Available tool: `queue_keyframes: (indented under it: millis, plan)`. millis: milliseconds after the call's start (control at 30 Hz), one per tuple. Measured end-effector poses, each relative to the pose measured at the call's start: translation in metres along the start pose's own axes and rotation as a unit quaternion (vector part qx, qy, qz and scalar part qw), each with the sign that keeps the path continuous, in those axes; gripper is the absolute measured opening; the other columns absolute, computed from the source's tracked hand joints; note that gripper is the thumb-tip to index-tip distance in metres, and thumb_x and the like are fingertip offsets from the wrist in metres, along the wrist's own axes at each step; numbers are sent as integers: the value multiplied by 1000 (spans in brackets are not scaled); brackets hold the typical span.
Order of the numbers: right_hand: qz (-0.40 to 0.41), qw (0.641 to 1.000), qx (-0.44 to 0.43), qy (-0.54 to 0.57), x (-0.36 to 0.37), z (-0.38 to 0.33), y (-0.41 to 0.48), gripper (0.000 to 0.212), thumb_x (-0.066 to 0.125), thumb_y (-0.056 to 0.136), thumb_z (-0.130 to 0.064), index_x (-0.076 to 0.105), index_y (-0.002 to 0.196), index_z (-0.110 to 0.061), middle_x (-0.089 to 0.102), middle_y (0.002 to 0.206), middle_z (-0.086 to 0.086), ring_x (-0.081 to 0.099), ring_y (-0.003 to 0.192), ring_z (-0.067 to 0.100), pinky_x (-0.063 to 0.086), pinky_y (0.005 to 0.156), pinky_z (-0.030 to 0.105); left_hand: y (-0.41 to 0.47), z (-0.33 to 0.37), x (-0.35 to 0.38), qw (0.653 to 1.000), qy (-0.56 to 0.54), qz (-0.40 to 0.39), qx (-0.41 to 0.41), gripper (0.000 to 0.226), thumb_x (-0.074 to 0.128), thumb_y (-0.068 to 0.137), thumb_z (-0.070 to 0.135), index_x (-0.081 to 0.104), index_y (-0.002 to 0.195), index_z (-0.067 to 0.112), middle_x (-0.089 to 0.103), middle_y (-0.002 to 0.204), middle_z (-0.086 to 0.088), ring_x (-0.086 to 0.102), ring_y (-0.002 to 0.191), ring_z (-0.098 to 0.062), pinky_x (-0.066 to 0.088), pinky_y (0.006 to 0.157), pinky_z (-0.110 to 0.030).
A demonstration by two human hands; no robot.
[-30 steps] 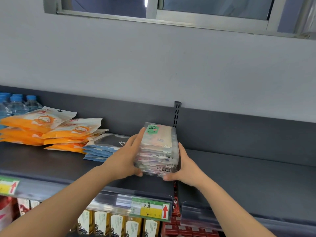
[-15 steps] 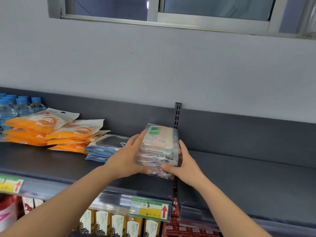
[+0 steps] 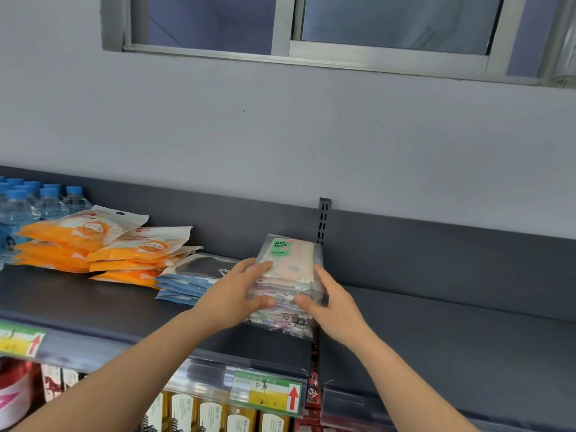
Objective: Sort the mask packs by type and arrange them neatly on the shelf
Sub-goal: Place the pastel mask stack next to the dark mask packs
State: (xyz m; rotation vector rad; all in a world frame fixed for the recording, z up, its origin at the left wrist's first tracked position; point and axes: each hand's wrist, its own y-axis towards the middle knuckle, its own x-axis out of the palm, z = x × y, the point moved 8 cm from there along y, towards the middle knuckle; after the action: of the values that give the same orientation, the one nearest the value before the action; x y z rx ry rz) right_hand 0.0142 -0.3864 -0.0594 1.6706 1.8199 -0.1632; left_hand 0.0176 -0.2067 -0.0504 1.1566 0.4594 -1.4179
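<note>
Now we clamp the face mask stack (image 3: 291,260) between left hand (image 3: 232,296) and right hand (image 3: 335,302); slick packs below our grip may slip out.

Hidden and cropped
Water bottles (image 3: 46,204) run off the left edge; the left hand (image 3: 237,291) and right hand (image 3: 333,302) cover the clear pack stack (image 3: 291,263) sides; price label (image 3: 268,395) writing illegible.

I'm looking at a shop. A dark grey shelf (image 3: 93,307) carries a clear strip (image 3: 202,378) along its front edge, holding green-and-yellow price tags (image 3: 268,397) marked with red arrows. At the left of the frame, water bottles (image 3: 50,204) stand beside stacked orange packs (image 3: 78,241). At the bottom, rows of identical boxed goods (image 3: 212,416) sit underneath.
</note>
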Motion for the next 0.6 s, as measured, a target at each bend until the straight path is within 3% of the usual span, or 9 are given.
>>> queue_keyframes:
  millis: [133, 233, 400, 600]
  plan:
    - [3, 999, -5, -34, -4, -8, -4, 60, 69, 86, -40, 28, 126, -56, 41, 118, -36, 41, 120, 0, 36, 98, 20, -2, 2, -4, 1000, 0, 8, -5, 84, 62, 85, 53, 18, 154, 33, 15, 160, 6, 32, 141, -19, 34, 113, -37]
    - [42, 997, -25, -66, -12, -19, -3, 75, 65, 85, -53, 29, 148, -37, 35, 147, -16, 29, 141, 9, 32, 111, 31, -5, 1, -10, 1000, -4, 20, 3, 87, 63, 82, 57, 19, 153, 33, 24, 157, 6, 37, 137, -16, 38, 110, -38]
    - [89, 981, -62, -163, -14, -47, 8, 69, 60, 86, -54, 40, 145, -23, 42, 146, -5, 38, 136, 16, 35, 111, 38, -11, -6, -21, 1000, 26, 9, 1, 78, 67, 81, 55, 30, 147, 36, 44, 141, 7, 47, 125, -14, 42, 104, -36]
    - [14, 961, -118, -250, 34, -94, 27, 52, 62, 89, -46, 52, 135, -24, 48, 144, -3, 36, 136, 17, 31, 111, 33, -21, -39, -41, 988, 153, -13, -23, 64, 63, 88, 47, 42, 144, 28, 47, 141, 2, 44, 129, -19, 37, 104, -31]
